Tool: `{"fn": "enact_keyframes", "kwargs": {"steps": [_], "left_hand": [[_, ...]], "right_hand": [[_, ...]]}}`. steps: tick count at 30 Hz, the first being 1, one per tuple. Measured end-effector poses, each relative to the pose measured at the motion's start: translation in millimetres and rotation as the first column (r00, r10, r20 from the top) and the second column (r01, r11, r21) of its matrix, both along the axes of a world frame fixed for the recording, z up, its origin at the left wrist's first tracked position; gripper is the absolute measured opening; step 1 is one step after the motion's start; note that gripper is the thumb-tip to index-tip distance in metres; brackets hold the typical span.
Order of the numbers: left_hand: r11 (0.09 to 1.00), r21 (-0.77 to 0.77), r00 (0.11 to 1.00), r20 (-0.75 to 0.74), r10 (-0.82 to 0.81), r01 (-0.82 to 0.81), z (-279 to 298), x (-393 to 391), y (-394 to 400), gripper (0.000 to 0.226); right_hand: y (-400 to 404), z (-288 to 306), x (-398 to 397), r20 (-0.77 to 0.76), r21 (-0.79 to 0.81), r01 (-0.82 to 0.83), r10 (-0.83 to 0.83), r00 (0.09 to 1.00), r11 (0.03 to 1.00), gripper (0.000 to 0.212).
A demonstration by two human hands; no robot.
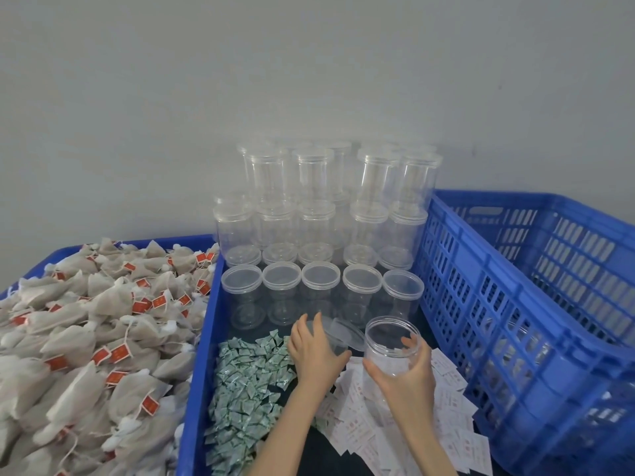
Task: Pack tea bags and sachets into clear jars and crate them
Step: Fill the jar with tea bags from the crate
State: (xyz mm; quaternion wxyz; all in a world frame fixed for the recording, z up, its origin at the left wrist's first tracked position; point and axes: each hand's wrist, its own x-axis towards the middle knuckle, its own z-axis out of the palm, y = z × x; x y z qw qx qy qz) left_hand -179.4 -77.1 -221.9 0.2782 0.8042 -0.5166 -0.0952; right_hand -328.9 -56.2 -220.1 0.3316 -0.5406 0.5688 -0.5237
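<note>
Open clear jar (pixel 390 348) upright in middle tray, no lid on, standing among white sachets (pixel 453 376) at front right of tray. Gripped by right hand (pixel 405 379) w/ thumb on near-left wall, fingers curled round far-right side near rim. Clear lid (pixel 342 333) just left of jar, tilted, held at its near edge by left hand (pixel 314 352), fingers wrapped over it. Whether lid touches jar: can't tell.

Green sachets (pixel 247 396) heaped in front left of same tray, under and beside left forearm. White sachets spread under right forearm, reaching tray's right side.

Behind hands, row of five lidded empty jars (pixel 321 280) standing across tray, approx side by side. Further back, more empty jars stacked (pixel 319 201) in two higher tiers against grey wall (pixel 309 63).

Middle tray (pixel 202 338) blue, solid-walled. To its left, second blue tray (pixel 44 259) piled high w/ tea bags (pixel 86 321), beige mesh pouches w/ strings and red tags. To right, blue slotted crate (pixel 515 304) touching tray's side, taller than tray; contents hard to make out thru slots.
</note>
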Motion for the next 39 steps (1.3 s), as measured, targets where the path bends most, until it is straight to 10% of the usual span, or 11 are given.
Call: {"fn": "enact_keyframes", "kwargs": {"steps": [7, 16, 28, 39], "left_hand": [[0.967, -0.218, 0.984, -0.148, 0.097, -0.128, 73.1, 12.6, 35.8, 0.059], [0.940, -0.318, 0.986, 0.075, 0.151, -0.120, 153.2, 66.1, 98.6, 0.046], [0.898, 0.383, 0.911, 0.409, 0.045, -0.217, 112.0, 155.3, 127.3, 0.027], [0.869, 0.422, 0.871, 0.490, 0.021, -0.259, 94.5, 164.1, 117.7, 0.036]], "right_hand": [[10.5, 16.4, 29.5, 0.032, -0.057, -0.136, 0.138, 0.990, 0.989, 0.086], [45.0, 57.9, 95.9, 0.078, -0.142, -0.444, 0.457, 0.886, 0.885, 0.086], [70.2, 60.2, 129.0, -0.039, -0.076, -0.598, 0.597, 0.801, 0.798, 0.078], [71.3, 48.8, 141.6, -0.046, -0.027, -0.637, 0.635, 0.771, 0.771, 0.090]]}}
